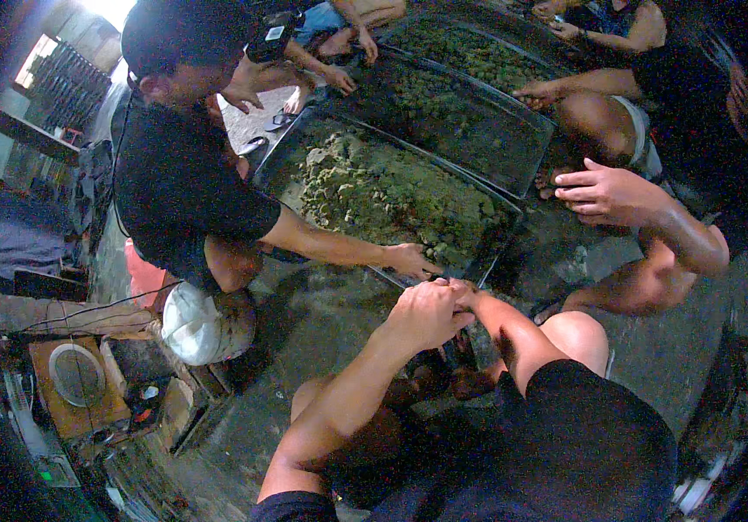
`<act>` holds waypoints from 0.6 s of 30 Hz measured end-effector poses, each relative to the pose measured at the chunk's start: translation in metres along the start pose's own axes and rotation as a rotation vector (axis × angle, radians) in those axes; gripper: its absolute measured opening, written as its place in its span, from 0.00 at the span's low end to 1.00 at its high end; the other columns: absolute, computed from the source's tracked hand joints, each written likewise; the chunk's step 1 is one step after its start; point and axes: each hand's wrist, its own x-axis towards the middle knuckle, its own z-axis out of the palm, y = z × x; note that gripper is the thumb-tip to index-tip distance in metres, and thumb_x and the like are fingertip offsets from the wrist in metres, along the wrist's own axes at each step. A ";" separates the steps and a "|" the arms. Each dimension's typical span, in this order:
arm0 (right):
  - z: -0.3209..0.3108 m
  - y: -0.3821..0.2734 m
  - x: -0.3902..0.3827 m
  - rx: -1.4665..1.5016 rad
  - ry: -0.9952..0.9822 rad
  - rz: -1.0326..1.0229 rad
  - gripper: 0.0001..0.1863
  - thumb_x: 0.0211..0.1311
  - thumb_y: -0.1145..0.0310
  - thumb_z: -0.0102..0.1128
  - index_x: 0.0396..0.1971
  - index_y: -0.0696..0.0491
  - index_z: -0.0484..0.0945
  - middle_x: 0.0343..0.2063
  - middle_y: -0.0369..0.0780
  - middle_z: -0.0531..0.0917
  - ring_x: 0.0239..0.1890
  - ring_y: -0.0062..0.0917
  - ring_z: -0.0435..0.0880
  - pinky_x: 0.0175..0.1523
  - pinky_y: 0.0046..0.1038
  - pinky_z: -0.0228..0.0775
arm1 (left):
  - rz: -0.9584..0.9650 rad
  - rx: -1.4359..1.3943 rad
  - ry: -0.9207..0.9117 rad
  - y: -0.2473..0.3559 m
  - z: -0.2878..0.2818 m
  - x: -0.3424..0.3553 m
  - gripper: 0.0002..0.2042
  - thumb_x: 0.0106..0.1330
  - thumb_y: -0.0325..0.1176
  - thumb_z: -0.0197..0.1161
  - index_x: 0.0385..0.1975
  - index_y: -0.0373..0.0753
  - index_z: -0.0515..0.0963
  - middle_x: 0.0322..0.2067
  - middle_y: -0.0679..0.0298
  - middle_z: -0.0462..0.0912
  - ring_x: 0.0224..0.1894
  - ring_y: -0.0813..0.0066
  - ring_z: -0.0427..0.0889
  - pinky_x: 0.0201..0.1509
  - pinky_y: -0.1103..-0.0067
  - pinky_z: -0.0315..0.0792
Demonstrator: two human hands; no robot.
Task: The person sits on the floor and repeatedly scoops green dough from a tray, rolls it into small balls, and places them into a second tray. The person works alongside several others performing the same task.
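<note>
My left hand (427, 315) and my right hand (466, 297) meet just off the near corner of a long shallow tray (494, 259). Both are closed, with the left partly over the right; whatever they hold, if anything, is hidden. In the tray lies a lumpy, crumbly greenish-brown mass (348, 178), heaped higher at its left and spread thinner to the right. A co-worker's outstretched hand (409, 259) reaches over the tray's near edge, very close to my fingers.
Beyond stand a second tray (444, 113) and a third tray holding similar clumps (478, 56). Co-workers sit around them; one hand (604, 191) is raised at the right. A white bucket (190, 326) and a wooden board with a round ring (78, 376) are at the left.
</note>
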 end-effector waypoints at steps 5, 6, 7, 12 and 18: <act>0.002 0.007 -0.005 0.045 -0.021 0.010 0.33 0.47 0.56 0.66 0.53 0.52 0.66 0.54 0.52 0.65 0.52 0.50 0.72 0.52 0.50 0.72 | 0.026 -0.007 0.000 0.001 0.003 -0.001 0.25 0.60 0.47 0.64 0.53 0.40 0.73 0.44 0.49 0.79 0.48 0.51 0.79 0.53 0.62 0.73; 0.002 0.009 -0.005 0.049 -0.028 0.014 0.33 0.47 0.56 0.66 0.52 0.52 0.66 0.54 0.52 0.65 0.51 0.49 0.72 0.52 0.50 0.72 | 0.024 0.008 0.006 0.000 0.005 -0.003 0.25 0.60 0.47 0.64 0.54 0.40 0.73 0.44 0.49 0.79 0.48 0.51 0.79 0.53 0.62 0.73; 0.004 0.010 -0.007 0.064 -0.032 0.022 0.32 0.47 0.57 0.66 0.52 0.52 0.66 0.53 0.52 0.65 0.51 0.49 0.72 0.52 0.50 0.72 | 0.026 0.028 0.011 0.000 0.007 -0.003 0.25 0.60 0.47 0.63 0.54 0.40 0.73 0.44 0.50 0.79 0.48 0.51 0.79 0.53 0.62 0.73; 0.009 0.019 -0.012 0.107 -0.053 0.040 0.30 0.47 0.59 0.66 0.50 0.52 0.67 0.52 0.51 0.66 0.50 0.48 0.73 0.50 0.49 0.73 | -0.003 0.029 -0.045 0.007 -0.003 -0.001 0.25 0.61 0.48 0.62 0.54 0.40 0.73 0.45 0.50 0.79 0.49 0.51 0.79 0.53 0.62 0.74; 0.008 0.027 -0.013 0.152 -0.076 0.056 0.27 0.48 0.62 0.65 0.48 0.53 0.68 0.50 0.50 0.67 0.48 0.47 0.74 0.49 0.49 0.75 | 0.127 0.041 0.230 -0.003 0.020 0.005 0.18 0.57 0.46 0.64 0.39 0.39 0.79 0.38 0.58 0.83 0.43 0.60 0.82 0.45 0.66 0.77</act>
